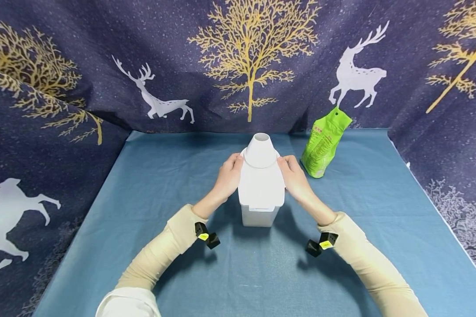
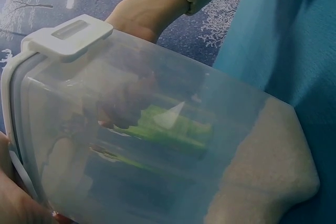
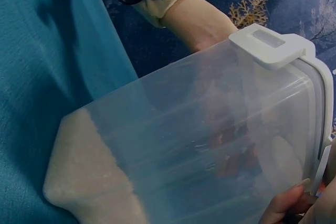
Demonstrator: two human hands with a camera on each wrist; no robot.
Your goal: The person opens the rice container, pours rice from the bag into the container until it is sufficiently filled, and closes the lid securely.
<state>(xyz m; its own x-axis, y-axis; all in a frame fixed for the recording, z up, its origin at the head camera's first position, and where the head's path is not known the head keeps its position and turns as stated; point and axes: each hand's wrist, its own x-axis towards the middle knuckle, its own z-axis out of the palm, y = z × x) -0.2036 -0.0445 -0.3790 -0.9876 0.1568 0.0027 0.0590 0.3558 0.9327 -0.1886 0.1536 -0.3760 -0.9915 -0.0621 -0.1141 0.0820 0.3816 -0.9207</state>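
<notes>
A translucent storage container [image 1: 258, 219] with a white lid [image 1: 261, 189] stands upright on the blue cloth. Pale, grain-like contents [image 2: 262, 166] fill its bottom. A white cone-shaped spout [image 1: 261, 152] rises from the far end of the lid. My left hand [image 1: 229, 175] grips the lid's left edge, thumb near the top. On the opposite edge my right hand [image 1: 295, 177] holds it likewise. In the right wrist view, curled fingertips [image 3: 286, 203] touch the container just under a side clip [image 3: 321, 169]. A front clip [image 3: 270, 45] lies against the wall.
A green printed bag [image 1: 325, 143] stands behind and to the right of the container, near the cloth's back edge. Dark blue fabric [image 1: 162, 44] with deer and trees hangs behind and at the sides of the blue-covered table [image 1: 174, 171].
</notes>
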